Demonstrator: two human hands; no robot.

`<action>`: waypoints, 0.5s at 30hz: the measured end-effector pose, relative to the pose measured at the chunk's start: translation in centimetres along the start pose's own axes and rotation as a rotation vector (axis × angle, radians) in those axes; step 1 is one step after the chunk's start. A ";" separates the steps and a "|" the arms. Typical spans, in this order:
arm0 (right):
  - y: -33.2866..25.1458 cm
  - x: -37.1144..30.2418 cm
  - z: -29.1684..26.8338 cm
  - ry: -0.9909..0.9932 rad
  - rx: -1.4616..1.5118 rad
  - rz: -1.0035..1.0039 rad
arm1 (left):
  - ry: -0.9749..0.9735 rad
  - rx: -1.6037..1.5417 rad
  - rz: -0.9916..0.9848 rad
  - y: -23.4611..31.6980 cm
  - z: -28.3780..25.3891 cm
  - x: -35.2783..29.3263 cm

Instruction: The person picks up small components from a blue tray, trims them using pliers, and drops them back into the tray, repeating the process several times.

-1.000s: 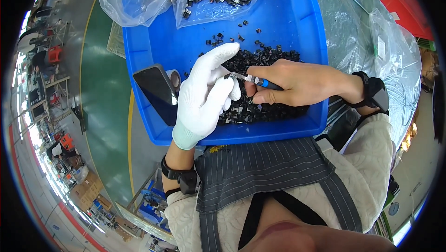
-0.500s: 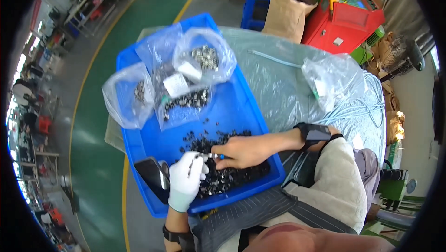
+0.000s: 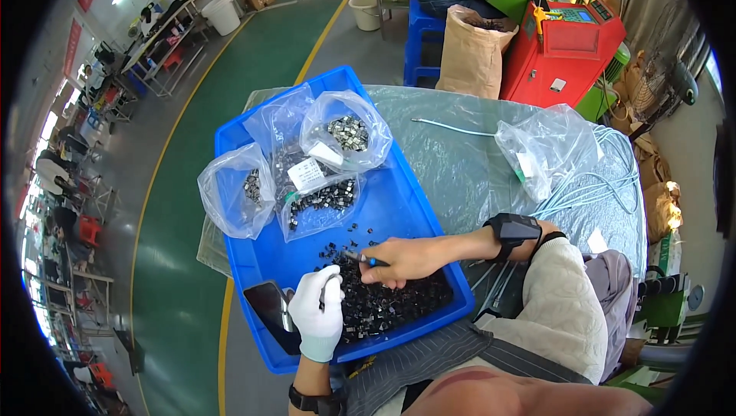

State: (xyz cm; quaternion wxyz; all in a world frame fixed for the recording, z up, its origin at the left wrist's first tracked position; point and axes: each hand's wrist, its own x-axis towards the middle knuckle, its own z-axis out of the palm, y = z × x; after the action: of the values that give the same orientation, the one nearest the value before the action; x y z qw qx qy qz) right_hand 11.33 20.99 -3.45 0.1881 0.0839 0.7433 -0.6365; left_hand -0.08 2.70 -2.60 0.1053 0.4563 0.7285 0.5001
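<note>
My left hand, in a white glove, is closed with fingers curled over the near part of a blue tray. Whatever sits in its fingers is too small to make out. My bare right hand grips a slim tool with a dark tip and a blue part, pointing left above the gloved fingers. Under both hands lies a heap of small black parts. A phone rests against the tray's left side, beside the glove.
Clear bags of small metal parts lie at the tray's far end, one with a white label. Coiled pale cable and a plastic bag lie right on the covered table. Beyond stand a paper sack, a red machine and a seated person.
My right hand has drawn the tool up and away from the left glove. The left fingers have curled in. The whole view has shifted, showing more of the room's far side.
</note>
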 end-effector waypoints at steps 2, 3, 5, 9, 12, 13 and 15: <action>0.5 0.1 0.3 -0.053 -0.036 -0.049 | 0.035 -0.199 -0.202 0.7 0.2 0.1; 0.7 0.0 0.6 -0.104 -0.069 -0.097 | 0.050 -0.299 -0.303 0.8 0.3 0.2; 0.9 -0.3 0.8 -0.154 -0.098 -0.145 | 0.055 -0.325 -0.319 0.9 0.3 0.1; -0.2 -0.5 1.0 -0.228 -0.091 -0.146 | 0.064 -0.379 -0.387 0.9 -0.5 -0.4; 0.3 -0.7 1.0 0.022 -0.221 -0.199 | -0.006 -0.452 -0.462 0.6 -0.5 0.1; 0.2 -0.8 1.0 0.042 -0.165 -0.169 | -0.008 -0.494 -0.495 0.8 -0.4 0.3; 0.3 -0.9 0.9 0.104 -0.200 -0.205 | 0.003 -0.536 -0.511 1.0 -0.5 0.6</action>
State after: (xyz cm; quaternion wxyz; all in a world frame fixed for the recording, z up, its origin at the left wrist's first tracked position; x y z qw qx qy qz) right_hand 12.40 20.25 -3.47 0.0907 0.0214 0.8163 -0.5700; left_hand -0.12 2.93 -1.35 0.3415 0.2150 0.6623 0.6312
